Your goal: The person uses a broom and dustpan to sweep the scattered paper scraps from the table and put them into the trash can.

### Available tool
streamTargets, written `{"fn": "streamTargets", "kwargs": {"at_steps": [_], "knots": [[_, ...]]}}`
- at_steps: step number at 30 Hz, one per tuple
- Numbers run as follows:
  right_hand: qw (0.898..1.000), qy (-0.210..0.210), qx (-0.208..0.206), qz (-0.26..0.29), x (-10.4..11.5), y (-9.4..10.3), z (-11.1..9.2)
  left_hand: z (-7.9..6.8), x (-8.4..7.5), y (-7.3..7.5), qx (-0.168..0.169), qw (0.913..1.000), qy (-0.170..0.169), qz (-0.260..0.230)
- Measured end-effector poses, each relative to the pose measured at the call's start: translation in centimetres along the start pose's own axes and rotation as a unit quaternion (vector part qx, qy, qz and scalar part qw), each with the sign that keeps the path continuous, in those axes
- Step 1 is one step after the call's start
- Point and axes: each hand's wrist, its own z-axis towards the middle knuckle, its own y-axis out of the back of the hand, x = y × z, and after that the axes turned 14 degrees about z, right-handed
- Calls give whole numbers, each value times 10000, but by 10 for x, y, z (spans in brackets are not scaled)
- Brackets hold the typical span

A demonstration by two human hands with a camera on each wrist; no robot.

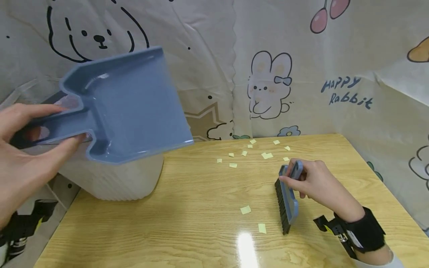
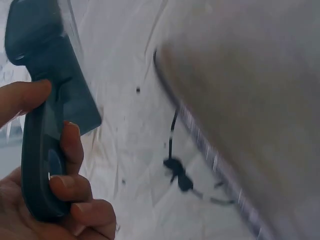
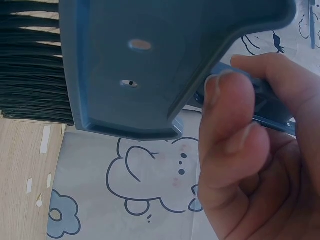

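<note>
My left hand [image 1: 35, 152] grips the handle of a blue dustpan [image 1: 137, 108], raised over a white ribbed bin at the table's left. The pan's inner face is turned to the head camera and holds no scraps. In the left wrist view, the thumb lies along the handle [image 2: 32, 165] with fingers curled round it. On the right, my right hand [image 1: 316, 180] holds a blue hand brush [image 1: 291, 204] by its handle, dark bristles [image 3: 32, 75] facing left, low over the wooden table. Small pale yellow paper scraps [image 1: 245, 210] lie left of the brush.
Several more paper scraps [image 1: 267, 155] are scattered toward the table's back edge. The bin [image 1: 125, 182] stands at the left edge, partly behind the dustpan. A cloth with cartoon drawings [image 1: 207, 48] hangs behind and to the right of the wooden table [image 1: 187, 223].
</note>
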Motion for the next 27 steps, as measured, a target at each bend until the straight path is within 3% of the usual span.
{"fn": "streamTargets", "kwargs": {"at_steps": [2, 6, 10, 16, 21, 27], "knots": [[10000, -27, -4, -23, -1, 0, -1, -3, -19, 2, 280, 9996, -25, -13], [10000, -6, -24, -45, -1, 0, -1, -13, -41, -4, 573, 9971, -400, -295], [10000, 30, -35, -52, -1, 1, -1, -26, -53, -19, 627, 9898, -1157, -540], [9999, 78, -35, -56, -2, 1, -1, -44, -69, -40, 980, 9757, -1858, -619], [9999, 124, -49, -95, -2, 1, -2, -61, -76, -59, 1589, 9616, -2084, -817], [9999, 135, -52, -92, -2, 1, -1, -84, -78, -84, 2161, 9496, -1909, -1232]]}}
